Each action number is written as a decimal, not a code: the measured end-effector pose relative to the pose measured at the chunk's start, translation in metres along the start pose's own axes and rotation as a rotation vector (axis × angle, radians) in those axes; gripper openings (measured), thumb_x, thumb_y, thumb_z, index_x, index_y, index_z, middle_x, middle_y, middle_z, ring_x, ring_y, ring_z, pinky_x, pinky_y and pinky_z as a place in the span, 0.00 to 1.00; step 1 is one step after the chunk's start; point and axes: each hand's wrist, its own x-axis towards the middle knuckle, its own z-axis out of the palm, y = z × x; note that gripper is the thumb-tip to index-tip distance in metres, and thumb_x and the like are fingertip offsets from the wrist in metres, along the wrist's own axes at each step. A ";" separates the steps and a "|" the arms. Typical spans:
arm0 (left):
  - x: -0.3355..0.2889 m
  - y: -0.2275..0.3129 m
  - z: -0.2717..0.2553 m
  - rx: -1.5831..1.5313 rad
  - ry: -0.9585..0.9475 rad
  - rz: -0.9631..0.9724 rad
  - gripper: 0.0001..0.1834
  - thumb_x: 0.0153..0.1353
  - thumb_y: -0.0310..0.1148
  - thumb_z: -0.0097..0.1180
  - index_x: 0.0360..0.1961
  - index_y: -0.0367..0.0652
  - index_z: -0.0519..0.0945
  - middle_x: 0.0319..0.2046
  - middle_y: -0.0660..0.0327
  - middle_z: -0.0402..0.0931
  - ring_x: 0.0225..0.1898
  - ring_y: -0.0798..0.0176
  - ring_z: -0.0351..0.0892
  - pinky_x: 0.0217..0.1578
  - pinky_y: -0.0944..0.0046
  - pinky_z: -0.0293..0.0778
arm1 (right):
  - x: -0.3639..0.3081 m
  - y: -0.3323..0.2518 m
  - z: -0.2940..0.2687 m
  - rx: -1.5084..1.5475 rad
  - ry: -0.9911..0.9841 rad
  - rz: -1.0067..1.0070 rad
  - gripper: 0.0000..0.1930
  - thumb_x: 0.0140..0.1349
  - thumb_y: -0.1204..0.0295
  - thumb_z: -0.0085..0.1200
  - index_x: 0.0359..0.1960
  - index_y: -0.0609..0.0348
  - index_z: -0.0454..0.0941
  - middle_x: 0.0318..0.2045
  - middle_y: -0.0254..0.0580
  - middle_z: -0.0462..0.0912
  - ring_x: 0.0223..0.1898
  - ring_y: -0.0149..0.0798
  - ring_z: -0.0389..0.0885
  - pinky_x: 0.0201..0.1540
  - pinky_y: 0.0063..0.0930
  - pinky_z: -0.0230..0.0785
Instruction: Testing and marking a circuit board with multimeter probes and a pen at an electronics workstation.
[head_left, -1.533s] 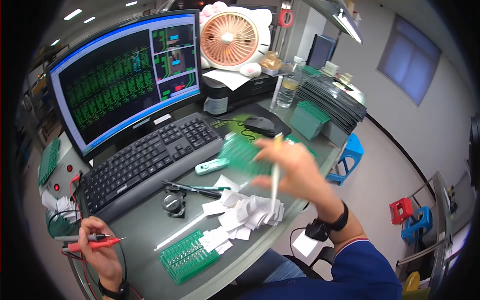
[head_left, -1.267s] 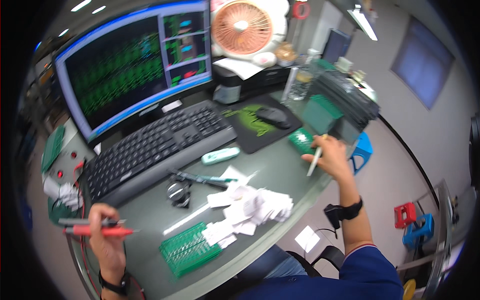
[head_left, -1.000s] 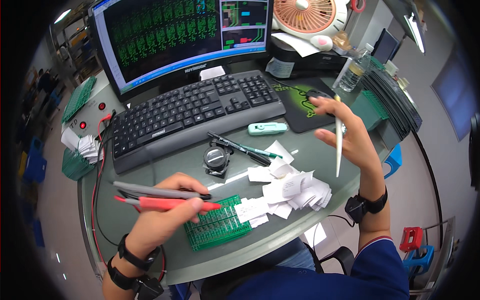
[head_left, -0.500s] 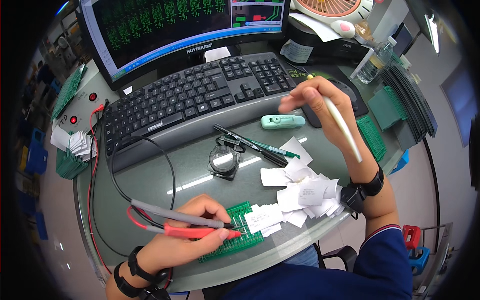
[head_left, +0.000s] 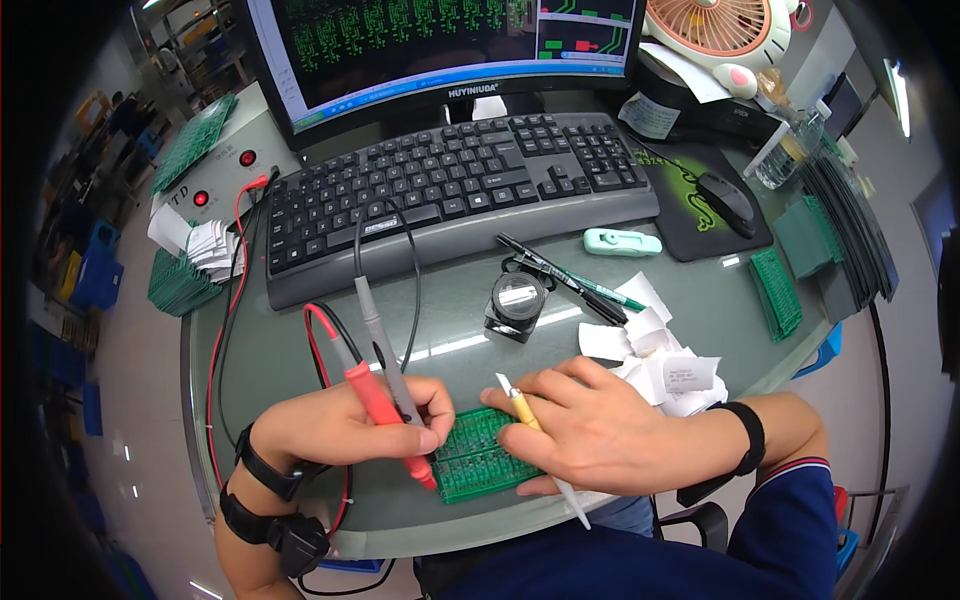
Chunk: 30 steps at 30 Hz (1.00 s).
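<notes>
My left hand (head_left: 335, 425) is closed around a red test probe (head_left: 374, 398) and a grey test probe (head_left: 380, 335) together. The red probe's tip points down at the left edge of a green circuit board panel (head_left: 485, 460), though I cannot tell whether it touches. Spread over the right part of this panel is my right hand (head_left: 610, 435), its fingertips along the far edge. A slim white pen-like tool with a yellow section (head_left: 522, 410) is held slanting between its fingers. Whatever lies on the panel beneath this hand is hidden.
White paper slips (head_left: 665, 365) are heaped beyond my right hand. Near them lie pens (head_left: 560, 275), a round magnifier (head_left: 517, 300) and a mint-green cutter (head_left: 622, 242). A keyboard (head_left: 450, 190), monitor (head_left: 440, 50) and mouse (head_left: 727, 203) stand farther back. Probe leads (head_left: 238, 290) run along the left.
My right hand has come down from above the mouse area onto the panel, still with the tool. My left hand has turned the probes more upright. The whole view has shifted.
</notes>
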 end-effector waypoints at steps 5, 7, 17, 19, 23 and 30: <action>-0.005 0.006 0.000 0.068 0.082 0.038 0.07 0.66 0.33 0.50 0.37 0.39 0.73 0.34 0.67 0.71 0.37 0.74 0.69 0.40 0.71 0.68 | 0.002 0.001 -0.014 -0.049 0.008 0.004 0.25 0.51 0.50 0.62 0.39 0.56 0.70 0.52 0.47 0.75 0.54 0.45 0.73 0.53 0.43 0.63; 0.002 0.004 0.004 0.004 0.197 0.130 0.08 0.66 0.33 0.51 0.38 0.38 0.74 0.34 0.66 0.72 0.36 0.74 0.72 0.40 0.71 0.70 | -0.005 0.016 -0.034 0.007 0.126 -0.021 0.25 0.53 0.50 0.61 0.40 0.57 0.70 0.48 0.47 0.78 0.54 0.45 0.74 0.54 0.45 0.63; 0.026 -0.009 0.039 0.054 0.128 0.238 0.11 0.63 0.37 0.59 0.39 0.40 0.77 0.39 0.65 0.73 0.42 0.74 0.71 0.45 0.72 0.66 | -0.024 0.208 -0.080 0.193 0.520 0.490 0.07 0.67 0.69 0.49 0.38 0.60 0.74 0.33 0.43 0.84 0.35 0.45 0.81 0.39 0.35 0.71; 0.026 -0.010 0.040 0.013 0.128 0.212 0.11 0.64 0.37 0.58 0.40 0.41 0.76 0.39 0.66 0.72 0.42 0.75 0.71 0.44 0.73 0.66 | -0.018 0.232 -0.068 0.098 0.517 0.422 0.06 0.66 0.69 0.50 0.37 0.59 0.73 0.32 0.45 0.82 0.37 0.50 0.80 0.40 0.40 0.71; 0.024 -0.009 0.038 0.077 0.135 0.207 0.11 0.64 0.37 0.57 0.40 0.41 0.75 0.39 0.66 0.72 0.42 0.75 0.71 0.44 0.73 0.67 | -0.005 0.238 -0.060 -0.090 0.449 0.494 0.07 0.65 0.66 0.51 0.36 0.55 0.73 0.30 0.48 0.79 0.38 0.54 0.78 0.40 0.46 0.70; 0.026 -0.008 0.037 0.117 0.138 0.219 0.11 0.64 0.37 0.57 0.40 0.41 0.75 0.40 0.66 0.72 0.43 0.75 0.71 0.45 0.72 0.68 | 0.009 0.239 -0.061 -0.058 0.459 0.407 0.06 0.65 0.69 0.51 0.37 0.57 0.73 0.31 0.45 0.80 0.39 0.51 0.78 0.41 0.43 0.69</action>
